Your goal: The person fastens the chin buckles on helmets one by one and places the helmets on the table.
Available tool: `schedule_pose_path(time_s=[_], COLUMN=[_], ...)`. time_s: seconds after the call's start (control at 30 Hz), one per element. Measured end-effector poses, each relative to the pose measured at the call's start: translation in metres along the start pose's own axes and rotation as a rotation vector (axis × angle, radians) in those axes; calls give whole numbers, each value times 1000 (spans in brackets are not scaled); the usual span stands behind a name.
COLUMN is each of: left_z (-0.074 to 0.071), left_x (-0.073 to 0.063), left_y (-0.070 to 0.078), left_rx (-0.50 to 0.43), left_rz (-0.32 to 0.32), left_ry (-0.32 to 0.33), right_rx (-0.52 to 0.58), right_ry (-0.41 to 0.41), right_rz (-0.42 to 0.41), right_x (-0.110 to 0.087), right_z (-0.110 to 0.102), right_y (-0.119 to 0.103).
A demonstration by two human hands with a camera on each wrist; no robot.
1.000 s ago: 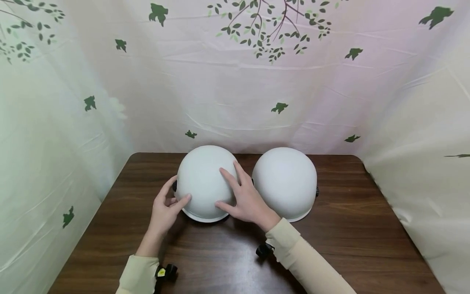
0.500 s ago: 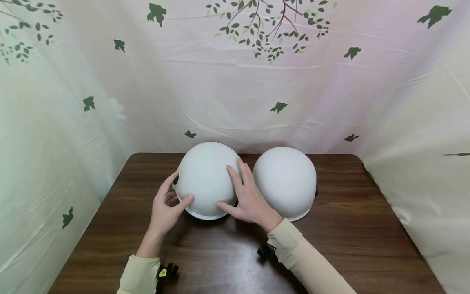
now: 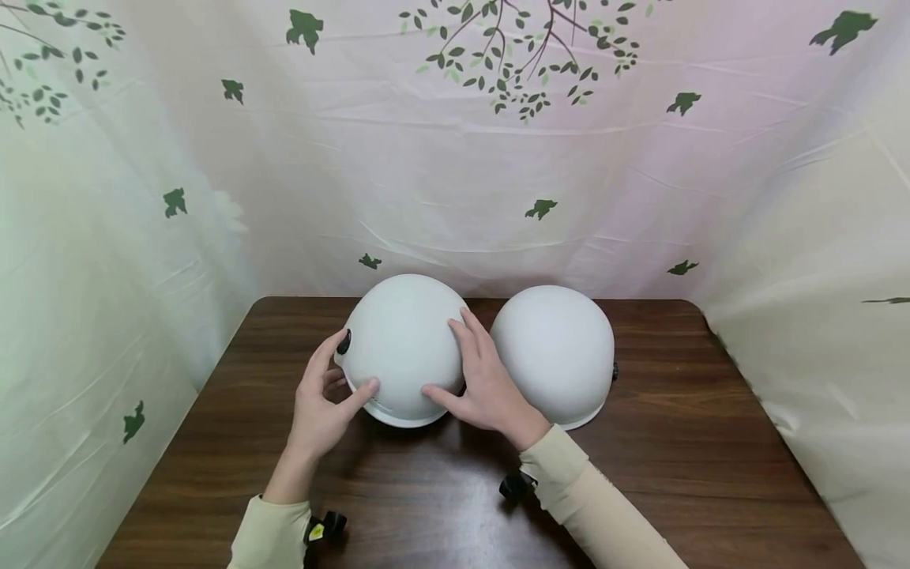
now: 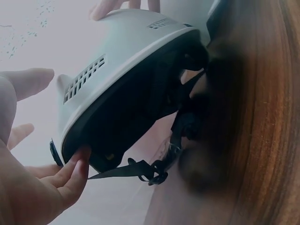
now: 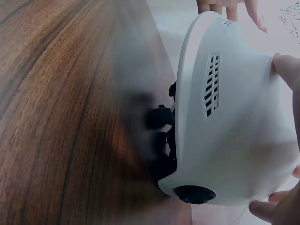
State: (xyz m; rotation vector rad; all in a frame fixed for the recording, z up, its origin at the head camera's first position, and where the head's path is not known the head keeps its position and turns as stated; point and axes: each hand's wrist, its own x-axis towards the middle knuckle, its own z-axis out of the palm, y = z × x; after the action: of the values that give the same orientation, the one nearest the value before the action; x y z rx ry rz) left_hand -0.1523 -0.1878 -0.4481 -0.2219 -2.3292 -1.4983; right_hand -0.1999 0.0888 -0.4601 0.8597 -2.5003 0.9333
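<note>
A white helmet (image 3: 405,348) tilts with its left side raised off the table. At its left rim my left hand (image 3: 320,399) grips it, thumb on the front shell; in the left wrist view, fingers (image 4: 77,173) curl under the edge beside a black side knob (image 4: 55,152). My right hand (image 3: 490,387) holds the right side of the dome, fingers and thumb spread around its curve. Slotted vents (image 5: 213,84) show along the shell in the right wrist view. A dark chin strap with a buckle (image 4: 157,171) hangs below the dark interior.
Close to the right of the held helmet, a second white helmet (image 3: 553,356) sits dome up on the brown wooden table (image 3: 682,442). Pale cloth (image 3: 455,166) printed with leaves and birds hangs behind the table and at both sides.
The held helmet has risen slightly on its left side and tipped rightward, and its left knob shows more. Both hands have shifted a little with it. The second helmet stays in place.
</note>
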Motion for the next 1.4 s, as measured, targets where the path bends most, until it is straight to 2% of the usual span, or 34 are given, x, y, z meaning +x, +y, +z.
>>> schedule_pose_path(time_s=[0.1, 0.33, 0.53, 0.73, 0.9, 1.2, 1.4], left_z=[0, 0, 0, -1, -2, -3, -3], left_x=[0, 3, 4, 4, 5, 9, 12], left_y=[2, 7, 8, 10, 14, 20, 24], left_rx=[-11, -47, -81, -62, -54, -91, -85], left_rz=[8, 41, 76, 84, 91, 196, 224], left_ry=[8, 26, 43, 41, 39, 41, 56], right_rx=[3, 23, 68, 62, 28, 46, 63], right_ry=[0, 39, 27, 3, 17, 39, 8], right_rz=[1, -65, -44, -30, -86, -135, -80], right_x=[-1, -4, -4, -5, -5, -4, -6], right_z=[-1, -3, -7, -8, -6, -4, -5], right_y=[0, 0, -1, -1, 1, 0, -4])
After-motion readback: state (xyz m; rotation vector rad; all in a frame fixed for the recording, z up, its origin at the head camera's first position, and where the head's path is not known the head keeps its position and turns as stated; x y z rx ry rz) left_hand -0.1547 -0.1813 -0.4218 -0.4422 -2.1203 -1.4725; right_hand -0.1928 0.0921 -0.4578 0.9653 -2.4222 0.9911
